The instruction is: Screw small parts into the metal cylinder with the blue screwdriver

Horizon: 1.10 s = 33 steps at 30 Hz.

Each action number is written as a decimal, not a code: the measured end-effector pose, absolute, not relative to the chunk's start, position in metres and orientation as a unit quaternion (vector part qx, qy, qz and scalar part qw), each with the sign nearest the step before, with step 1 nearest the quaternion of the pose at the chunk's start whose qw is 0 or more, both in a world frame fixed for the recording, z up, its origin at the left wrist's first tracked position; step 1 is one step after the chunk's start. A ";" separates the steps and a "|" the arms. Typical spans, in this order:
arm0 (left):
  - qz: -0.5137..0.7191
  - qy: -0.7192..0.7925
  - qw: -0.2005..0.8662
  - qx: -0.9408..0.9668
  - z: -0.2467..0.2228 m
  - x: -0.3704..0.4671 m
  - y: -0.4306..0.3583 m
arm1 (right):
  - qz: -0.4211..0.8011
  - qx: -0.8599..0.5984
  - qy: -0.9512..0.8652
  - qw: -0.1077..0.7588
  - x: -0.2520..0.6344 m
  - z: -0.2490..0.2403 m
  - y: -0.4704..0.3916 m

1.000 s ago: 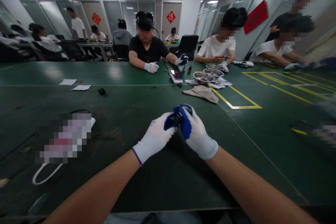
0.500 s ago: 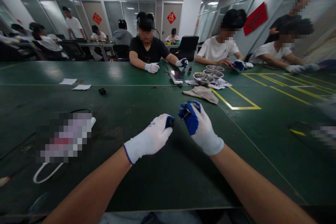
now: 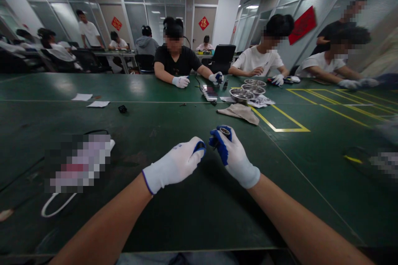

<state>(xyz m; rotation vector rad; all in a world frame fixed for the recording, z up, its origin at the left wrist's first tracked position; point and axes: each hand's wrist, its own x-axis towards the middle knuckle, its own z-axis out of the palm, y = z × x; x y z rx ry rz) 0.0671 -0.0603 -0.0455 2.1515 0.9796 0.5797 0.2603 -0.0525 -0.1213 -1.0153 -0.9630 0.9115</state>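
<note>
My left hand point(image 3: 183, 157), in a white glove with blue palm, is closed on a small black object point(image 3: 201, 146), mostly hidden by the fingers. Just to its right, my right hand point(image 3: 234, 153), gloved alike, is curled round a small item with a round silver rim point(image 3: 224, 131) that faces up. The rest of that item is hidden, so its kind is unclear. Both hands are raised over the green table point(image 3: 186, 223), a small gap apart.
Beyond my hands lie a beige cloth point(image 3: 239, 112) and several metal bowls point(image 3: 241, 94). A white power strip point(image 3: 102, 153), partly blurred out, is at left, with a small black piece point(image 3: 122, 109) and paper slips point(image 3: 98, 104) behind. Across the table sit co-workers, some gloved point(image 3: 180, 81).
My right hand has turned its item so the round rim faces up; earlier a thin metal part pointed toward my left hand. Across the table, a co-worker in white lowered a gloved hand.
</note>
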 end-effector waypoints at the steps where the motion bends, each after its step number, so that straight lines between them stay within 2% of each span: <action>1: 0.226 0.384 0.342 0.827 -0.045 0.067 -0.059 | 0.403 -0.452 -0.433 0.667 0.260 -0.124 -0.052; 16: 0.232 0.403 0.330 0.822 -0.050 0.064 -0.046 | 0.460 -0.455 -0.423 0.635 0.256 -0.115 -0.062; 25: 0.320 0.418 0.348 0.776 -0.063 0.063 -0.037 | 0.470 -0.457 -0.400 0.640 0.253 -0.117 -0.057; 33: 0.293 0.428 0.344 0.783 -0.061 0.064 -0.036 | 0.479 -0.461 -0.395 0.634 0.251 -0.117 -0.058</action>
